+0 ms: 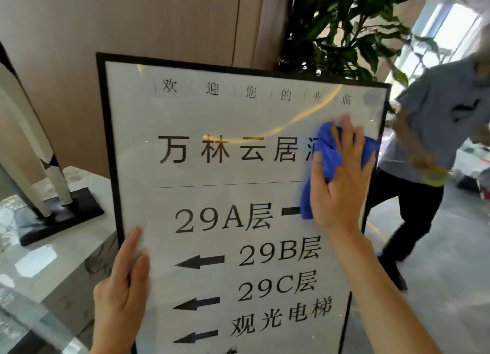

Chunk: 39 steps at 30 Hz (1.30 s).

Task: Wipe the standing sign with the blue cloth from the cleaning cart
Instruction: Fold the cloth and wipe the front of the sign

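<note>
**Two hands on the standing sign, blue cloth under the right**

Two hands meet the standing sign [238, 194], a black-framed white panel printed with dark characters and arrows. Furthest left, beyond the left hand's fingers, a pale sculpture [34, 152] stands on a black base on the marble counter [39, 268]. The left hand [122, 295] holds the sign's left edge low down: its fingers [130, 250] lie straight and relaxed, pointing up along the frame, with the thumb on the glass face; whether any fingers wrap behind the frame cannot be told. Right of those fingers stretch the printed rows of the panel. The right hand [336, 183] presses flat on the upper right of the panel, fingers extended and slightly spread, not clenched. The blue cloth [328, 152] lies bunched beneath that palm and those fingers, against the glass, showing between and to both sides of them and hanging below the thumb. Behind the sign rises a green plant [352, 27]. Right of the fingers, past the frame, a person in a grey shirt [434, 120] stands on the floor, blurred.
</note>
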Motion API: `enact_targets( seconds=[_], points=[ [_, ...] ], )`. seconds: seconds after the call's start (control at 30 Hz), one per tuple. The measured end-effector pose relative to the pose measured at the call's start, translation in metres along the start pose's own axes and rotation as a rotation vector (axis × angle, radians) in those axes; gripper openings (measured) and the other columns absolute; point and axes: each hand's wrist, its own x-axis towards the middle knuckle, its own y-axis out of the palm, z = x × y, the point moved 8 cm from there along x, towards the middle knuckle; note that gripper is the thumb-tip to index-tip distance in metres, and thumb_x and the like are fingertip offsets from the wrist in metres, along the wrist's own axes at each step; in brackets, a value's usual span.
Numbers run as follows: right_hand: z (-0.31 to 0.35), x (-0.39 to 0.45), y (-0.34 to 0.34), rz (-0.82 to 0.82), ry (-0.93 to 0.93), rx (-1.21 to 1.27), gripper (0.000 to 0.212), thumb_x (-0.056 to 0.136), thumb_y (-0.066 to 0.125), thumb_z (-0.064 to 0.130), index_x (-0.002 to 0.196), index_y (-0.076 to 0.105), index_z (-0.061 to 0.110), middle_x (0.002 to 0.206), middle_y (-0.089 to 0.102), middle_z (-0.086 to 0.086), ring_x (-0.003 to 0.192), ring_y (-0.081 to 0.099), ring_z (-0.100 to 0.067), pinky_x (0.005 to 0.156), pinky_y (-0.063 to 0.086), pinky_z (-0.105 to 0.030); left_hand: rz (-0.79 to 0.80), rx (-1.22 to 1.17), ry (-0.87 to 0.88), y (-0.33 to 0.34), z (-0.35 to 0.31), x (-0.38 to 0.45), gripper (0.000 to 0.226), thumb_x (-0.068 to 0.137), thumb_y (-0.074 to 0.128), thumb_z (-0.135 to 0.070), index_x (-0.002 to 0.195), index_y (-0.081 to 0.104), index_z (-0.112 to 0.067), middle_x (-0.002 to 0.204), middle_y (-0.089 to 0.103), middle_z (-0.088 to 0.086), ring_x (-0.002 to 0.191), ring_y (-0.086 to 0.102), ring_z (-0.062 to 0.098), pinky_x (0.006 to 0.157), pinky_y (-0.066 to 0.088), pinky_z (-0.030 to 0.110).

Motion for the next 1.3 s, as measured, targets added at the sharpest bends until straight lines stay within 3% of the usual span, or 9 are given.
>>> enact_targets(
  seconds=[0.2, 0.37, 0.57, 0.73, 0.87, 1.03, 1.1, 1.2, 1.3],
  points=[
    [-0.017, -0.010, -0.012, -0.088, 0.181, 0.118, 0.053, 0.102, 0.032, 0.042, 0.151, 0.010, 0.048, 0.167, 0.024, -0.003, 0.153, 0.009, -0.016, 0.125, 0.011, -0.058, 0.017, -0.051, -0.073, 0.000, 0.000, -0.006, 0.076, 0.100, 0.048, -0.014, 0.118, 0.030, -0.086, 0.080, 0.056, -0.052, 0.068, 0.058, -0.021, 0.063, 0.035, -0.012],
    [0.006, -0.036, 0.006, -0.126, 0.307, 0.107, 0.054, 0.105, 0.019, 0.051, 0.156, 0.010, 0.035, 0.167, 0.021, -0.001, 0.155, 0.007, -0.019, 0.123, 0.011, -0.064, -0.085, -0.074, -0.062, -0.003, 0.004, -0.005, 0.065, 0.098, 0.047, -0.023, 0.122, 0.033, -0.081, 0.058, 0.063, -0.008, 0.065, 0.060, -0.013, 0.060, 0.036, -0.009],
    [0.067, -0.078, 0.035, -0.013, 0.194, 0.113, 0.055, 0.105, 0.013, 0.056, 0.156, -0.005, 0.049, 0.169, 0.004, 0.017, 0.158, 0.001, -0.015, 0.124, 0.005, -0.061, -0.074, -0.079, -0.038, -0.002, 0.008, -0.006, 0.058, 0.095, 0.045, -0.033, 0.122, 0.032, -0.083, 0.059, 0.063, -0.004, 0.062, 0.063, -0.001, 0.056, 0.041, 0.001],
    [0.108, -0.118, 0.058, 0.173, 0.071, 0.065, 0.057, 0.107, 0.017, 0.051, 0.161, 0.015, 0.034, 0.171, 0.007, 0.011, 0.158, 0.004, -0.024, 0.123, 0.002, -0.062, -0.014, -0.085, -0.104, 0.002, 0.014, -0.006, 0.049, 0.091, 0.040, -0.047, 0.120, 0.029, -0.085, 0.102, 0.076, 0.015, 0.077, 0.068, 0.024, 0.073, 0.051, 0.036],
    [0.123, -0.134, 0.057, 0.250, 0.119, 0.191, 0.054, 0.106, 0.019, 0.053, 0.159, 0.016, 0.042, 0.169, 0.008, 0.018, 0.158, 0.002, -0.019, 0.124, -0.003, -0.054, 0.079, -0.112, -0.143, 0.003, 0.012, -0.008, 0.044, 0.089, 0.036, -0.055, 0.114, 0.025, -0.090, 0.123, 0.070, 0.010, 0.100, 0.068, 0.027, 0.081, 0.048, 0.031],
    [0.134, -0.146, 0.037, 0.361, 0.462, 0.735, 0.042, 0.099, 0.027, 0.062, 0.137, 0.018, 0.078, 0.156, 0.015, 0.045, 0.154, 0.006, 0.002, 0.126, 0.009, -0.031, 0.220, -0.141, -0.202, 0.003, 0.009, -0.009, 0.044, 0.091, 0.033, -0.060, 0.121, 0.017, -0.088, 0.143, 0.048, -0.017, 0.124, 0.059, 0.024, 0.093, 0.044, 0.030],
    [0.130, -0.160, 0.032, 0.430, 0.777, 0.918, 0.041, 0.097, 0.033, 0.069, 0.137, 0.034, 0.065, 0.157, 0.031, 0.031, 0.149, 0.025, 0.000, 0.114, 0.024, -0.010, 0.301, -0.117, -0.200, 0.003, 0.003, -0.012, 0.049, 0.094, 0.034, -0.061, 0.126, 0.007, -0.086, 0.143, 0.042, -0.021, 0.130, 0.055, 0.024, 0.099, 0.042, 0.032],
    [0.122, -0.187, 0.020, 0.492, 1.116, 0.975, 0.071, 0.082, 0.040, 0.073, 0.141, 0.044, 0.033, 0.153, 0.048, 0.000, 0.134, 0.046, -0.013, 0.110, 0.032, -0.023, 0.453, -0.056, -0.184, 0.003, 0.000, -0.018, 0.063, 0.099, 0.038, -0.055, 0.136, -0.008, -0.078, 0.136, 0.039, -0.021, 0.130, 0.054, 0.023, 0.099, 0.042, 0.035],
    [0.131, -0.195, -0.003, 0.591, 1.195, 1.038, 0.100, 0.064, 0.048, 0.088, 0.145, 0.048, 0.028, 0.146, 0.056, 0.003, 0.130, 0.054, -0.017, 0.112, 0.042, -0.038, 0.562, 0.055, -0.151, -0.006, -0.010, -0.027, 0.067, 0.103, 0.039, -0.046, 0.144, -0.011, -0.068, 0.127, 0.046, -0.011, 0.115, 0.059, 0.022, 0.086, 0.043, 0.030]
  ],
)
